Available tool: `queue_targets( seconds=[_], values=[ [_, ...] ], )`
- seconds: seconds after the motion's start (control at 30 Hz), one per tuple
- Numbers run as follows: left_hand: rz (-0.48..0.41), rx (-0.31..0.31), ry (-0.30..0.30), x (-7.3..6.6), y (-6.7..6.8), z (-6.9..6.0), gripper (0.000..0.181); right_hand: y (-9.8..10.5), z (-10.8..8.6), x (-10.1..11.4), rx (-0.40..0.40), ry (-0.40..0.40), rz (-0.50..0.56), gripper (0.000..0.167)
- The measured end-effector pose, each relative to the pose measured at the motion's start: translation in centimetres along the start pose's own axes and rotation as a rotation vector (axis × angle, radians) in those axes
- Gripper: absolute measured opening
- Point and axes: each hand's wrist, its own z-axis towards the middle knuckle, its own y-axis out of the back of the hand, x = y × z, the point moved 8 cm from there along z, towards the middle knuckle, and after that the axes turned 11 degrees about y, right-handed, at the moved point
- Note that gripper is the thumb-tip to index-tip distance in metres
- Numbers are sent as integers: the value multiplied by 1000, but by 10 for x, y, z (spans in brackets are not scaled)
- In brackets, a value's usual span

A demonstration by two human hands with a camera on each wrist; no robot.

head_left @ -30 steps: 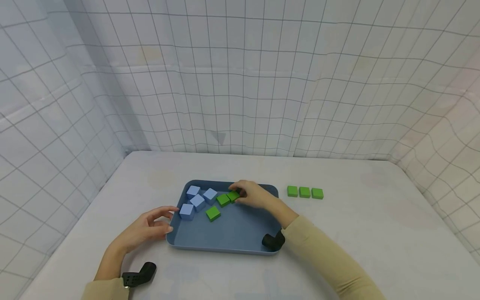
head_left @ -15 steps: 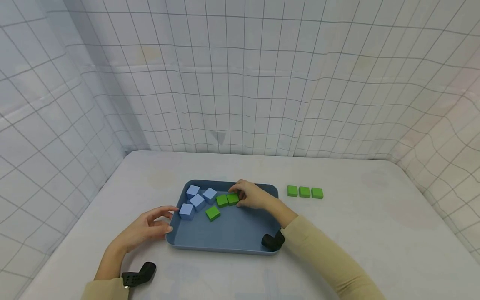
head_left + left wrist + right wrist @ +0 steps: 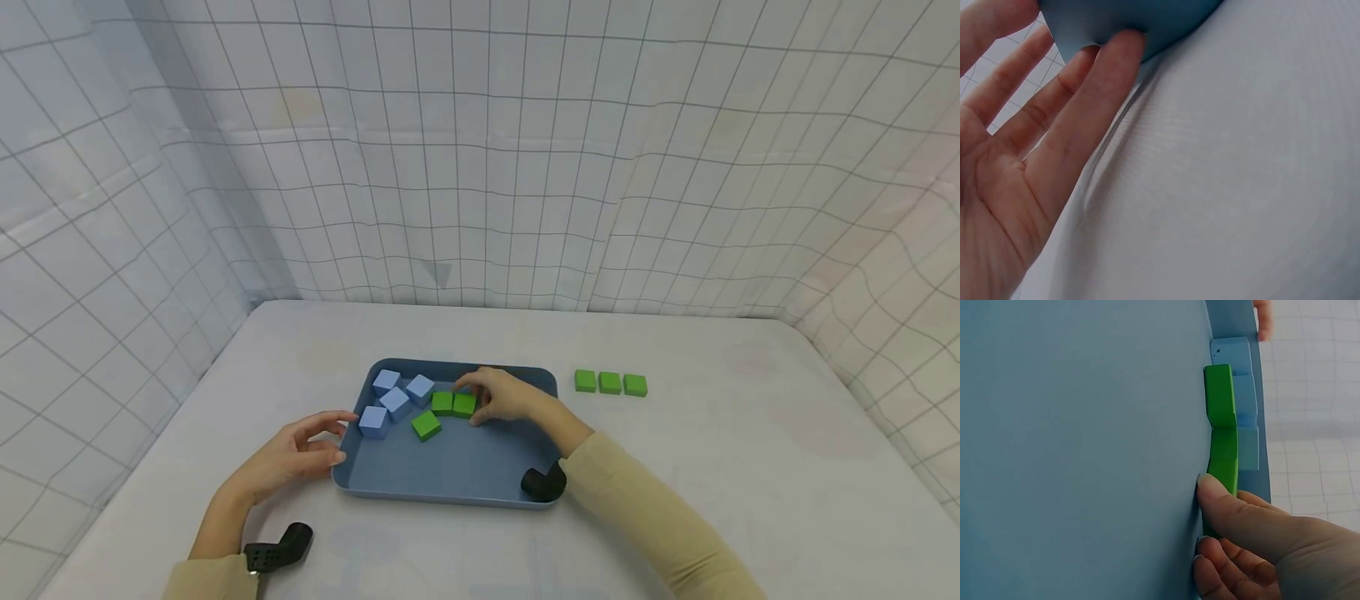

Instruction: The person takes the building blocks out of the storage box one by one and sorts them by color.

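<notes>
My right hand (image 3: pixel 502 397) reaches into a blue-grey tray (image 3: pixel 450 501) and pinches a green block (image 3: pixel 464 406) between thumb and fingers. A second green block (image 3: pixel 442 403) stands against its left side; a third green block (image 3: pixel 426 426) lies a little nearer to me, turned askew. In the right wrist view the thumb (image 3: pixel 1235 509) lies along the near side of the green pieces, and the other fingers are partly hidden. My left hand (image 3: pixel 288 454) rests at the tray's left side, and its relaxed fingers touch the outer wall (image 3: pixel 1110 19) in the left wrist view.
Several light blue blocks (image 3: pixel 394 404) sit in the tray's left part. To the right of the tray, a row of 3 green blocks (image 3: pixel 610 383) lies on the white table (image 3: pixel 735 433). A grid-patterned curtain (image 3: pixel 517 167) closes off the back and sides.
My right hand has shifted slightly toward me. The two green blocks beside it have turned from slanted to nearly straight with the tray and now stand side by side. My left hand has not moved.
</notes>
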Motion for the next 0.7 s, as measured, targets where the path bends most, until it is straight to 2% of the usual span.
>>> queue_targets(
  seconds=[0.23,0.7],
  values=[
    [2,-3,-1,0,0,1,53,0,0,-2,12,-13,33,42],
    [10,-8,-10,-1,0,0,53,3,-2,-1,-21,-8,59,36]
  ],
)
